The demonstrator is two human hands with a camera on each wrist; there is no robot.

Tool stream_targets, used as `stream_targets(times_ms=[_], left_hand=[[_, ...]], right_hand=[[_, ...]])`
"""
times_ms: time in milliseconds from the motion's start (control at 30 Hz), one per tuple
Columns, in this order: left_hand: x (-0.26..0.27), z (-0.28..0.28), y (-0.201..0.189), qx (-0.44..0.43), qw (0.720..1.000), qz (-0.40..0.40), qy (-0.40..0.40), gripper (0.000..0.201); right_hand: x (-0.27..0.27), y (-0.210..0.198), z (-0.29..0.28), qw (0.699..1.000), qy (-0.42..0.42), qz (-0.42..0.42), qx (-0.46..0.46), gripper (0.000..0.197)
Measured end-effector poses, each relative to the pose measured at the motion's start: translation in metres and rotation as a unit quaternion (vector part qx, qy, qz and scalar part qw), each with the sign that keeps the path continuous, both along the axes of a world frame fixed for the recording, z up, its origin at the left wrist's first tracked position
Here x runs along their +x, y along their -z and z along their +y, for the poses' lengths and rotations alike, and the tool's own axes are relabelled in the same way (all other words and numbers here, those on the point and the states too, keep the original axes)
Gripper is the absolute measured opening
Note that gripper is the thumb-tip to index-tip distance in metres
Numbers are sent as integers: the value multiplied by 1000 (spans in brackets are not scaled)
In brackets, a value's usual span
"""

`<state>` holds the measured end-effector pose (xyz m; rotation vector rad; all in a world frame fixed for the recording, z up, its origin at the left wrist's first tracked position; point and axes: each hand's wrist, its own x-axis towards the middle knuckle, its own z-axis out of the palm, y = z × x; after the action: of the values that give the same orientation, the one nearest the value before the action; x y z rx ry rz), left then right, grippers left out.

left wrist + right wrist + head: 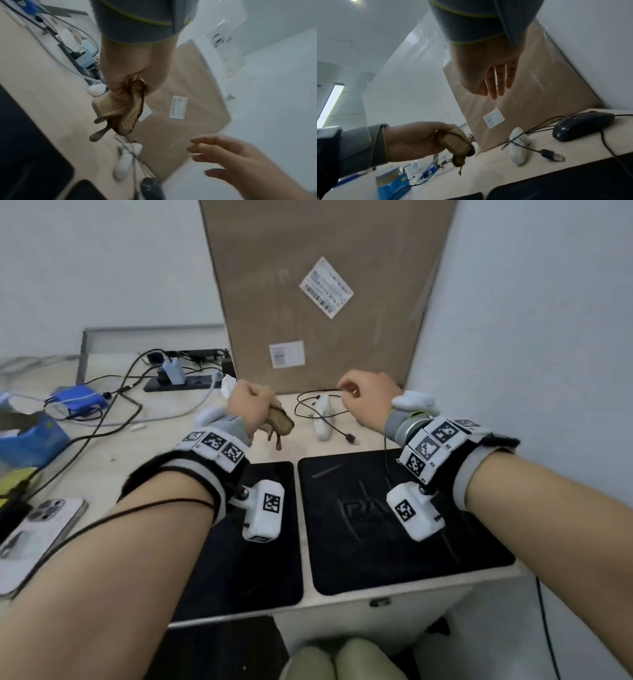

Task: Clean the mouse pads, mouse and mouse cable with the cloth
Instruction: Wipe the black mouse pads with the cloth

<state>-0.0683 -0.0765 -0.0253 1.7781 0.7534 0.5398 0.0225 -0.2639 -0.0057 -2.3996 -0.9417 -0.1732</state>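
My left hand [251,404] grips a crumpled tan cloth [280,423] with a dark stitched edge, held above the desk behind the left mouse pad [263,559]. The cloth [123,112] hangs from my curled fingers. My right hand [494,86] hovers with straight fingers and holds nothing, above the dark mouse [583,124]. In the head view my right hand [358,398] hides that mouse. The black mouse cable [308,414] loops over the desk and ends in a USB plug [352,439]. The right mouse pad [394,542] lies beside the left one.
A white oblong object [323,419] lies under the cable loops. A large cardboard box [325,296] leans against the back wall. At the left are a power strip with cables [178,381], a blue box [30,440] and a phone [41,529].
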Motion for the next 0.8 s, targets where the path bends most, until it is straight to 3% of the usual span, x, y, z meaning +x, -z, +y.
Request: stream_targets(times_ms=[133,267,433,500,667,800], left_hand=[[-40,-46,-48,-30,991,-80,104,20],[-67,-86,-73,-82,965,-136,208,19],[-77,-115,-73,-141,939,-155,271,14],[-76,-124,-68,-152,936,-153,278,17],[-72,-147,-41,-95,954,-98,266,12],[-59,-155,-10,-13,967,3,254,12]], right_hand=[[-46,-21,-11,985,-38,124,117,38],[-79,-36,-27,935,-100,266,211,51],[-92,-39,-54,870,-122,366,306,43],[-89,-36,-63,873,-102,363,309,40],[-79,-12,-95,923,20,279,265,36],[-61,6,-127,916,94,266,286,28]])
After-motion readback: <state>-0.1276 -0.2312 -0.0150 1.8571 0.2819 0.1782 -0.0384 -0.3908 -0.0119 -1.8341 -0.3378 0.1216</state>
